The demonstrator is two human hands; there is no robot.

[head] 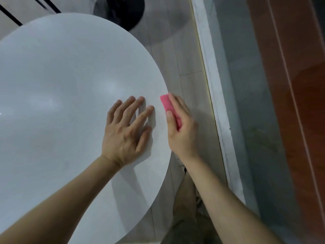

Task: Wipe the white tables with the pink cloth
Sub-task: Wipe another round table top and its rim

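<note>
— What's hard to make out here?

— Most of the folded pink cloth (166, 103) is hidden inside your right hand (182, 128); only its far end and a strip beside your thumb show. The round white table (61, 85) is cut off at the left and bottom edges of the view. The black round object (123, 13) at the top is blurred and cropped, and so is the leg (186, 199) below the table's rim.

— Where is the cloth, and which way does it run?

— It sits at the table's right rim. Its long axis follows the rim, and its free end points away from you and slightly left. You cannot tell whether it presses the top or the edge.

— And the hands?

— Your right hand grips the cloth with the thumb lying along it and the fingers curled round its far side. That hand hangs mostly past the rim, over the pale tiled floor (184, 50), and its forearm comes in from the lower right. Your left hand (126, 132) lies palm down on the tabletop just beside the cloth. Its fingers are spread and point away and to the right, and its forearm reaches in from the lower left.
</note>
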